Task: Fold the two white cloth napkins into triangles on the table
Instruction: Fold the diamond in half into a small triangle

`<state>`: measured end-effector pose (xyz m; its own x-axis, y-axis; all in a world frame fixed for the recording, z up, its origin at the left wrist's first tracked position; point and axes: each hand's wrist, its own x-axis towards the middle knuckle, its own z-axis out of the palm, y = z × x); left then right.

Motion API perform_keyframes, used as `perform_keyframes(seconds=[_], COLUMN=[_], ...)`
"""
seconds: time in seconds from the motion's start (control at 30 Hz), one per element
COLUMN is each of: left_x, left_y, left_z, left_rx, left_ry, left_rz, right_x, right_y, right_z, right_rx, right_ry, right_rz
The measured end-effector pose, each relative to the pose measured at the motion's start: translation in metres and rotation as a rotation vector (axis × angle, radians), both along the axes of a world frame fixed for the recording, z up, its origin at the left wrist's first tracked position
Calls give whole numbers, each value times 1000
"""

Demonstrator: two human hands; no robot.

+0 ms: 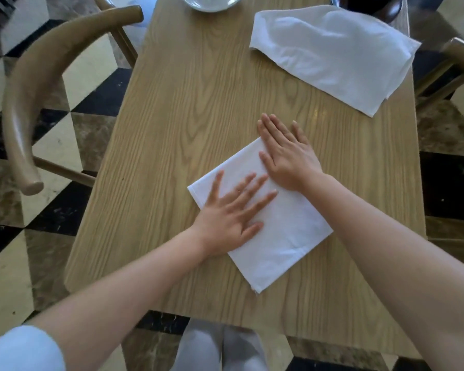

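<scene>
So both hands are flat on the near napkin (265, 228), which sits toward the 5 o'clock part of the bench (172, 103). Left hand (231, 215) has its fingers spread and relaxed, pressing the cloth; right hand (287, 153) lies straight-fingered over the napkin's 12 o'clock corner, tips partly on bare wood. Nothing is gripped. The cloth looks like a folded square, not a triangle yet, so I'd say this is the smoothing step. Next probably means pinching one corner and bringing it diagonally across. The second napkin (332, 54) lies loose and rumpled up at 1 o'clock, well apart, apparently untouched.
</scene>
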<state>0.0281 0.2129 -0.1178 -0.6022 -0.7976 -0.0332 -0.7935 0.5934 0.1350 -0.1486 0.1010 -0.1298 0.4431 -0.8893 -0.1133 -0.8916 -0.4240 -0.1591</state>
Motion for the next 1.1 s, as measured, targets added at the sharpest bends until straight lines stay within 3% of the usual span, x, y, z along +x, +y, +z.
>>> perform_keyframes(seconds=[0.1, 0.37, 0.57, 0.67, 0.83, 1.1], left_x=[2, 19, 42, 46, 66, 57], left_y=[-5, 37, 67, 69, 36, 4], left_z=[0, 5, 6, 9, 23, 35], left_rx=[100, 124, 148, 156, 119, 116], left_ry=[-86, -94, -60, -39, 141, 24], left_rz=[-317, -596, -608, -625, -247, -250], right_x=[-1, -2, -3, -4, -29, -61], right_y=[0, 1, 2, 16, 93, 160], right_z=[0, 0, 0, 11, 30, 36], right_rx=[-3, -8, -19, -126, -273, 17], right_ry=[-2, -17, -33, -127, -333, -221], right_rz=[1, 3, 19, 39, 179, 346])
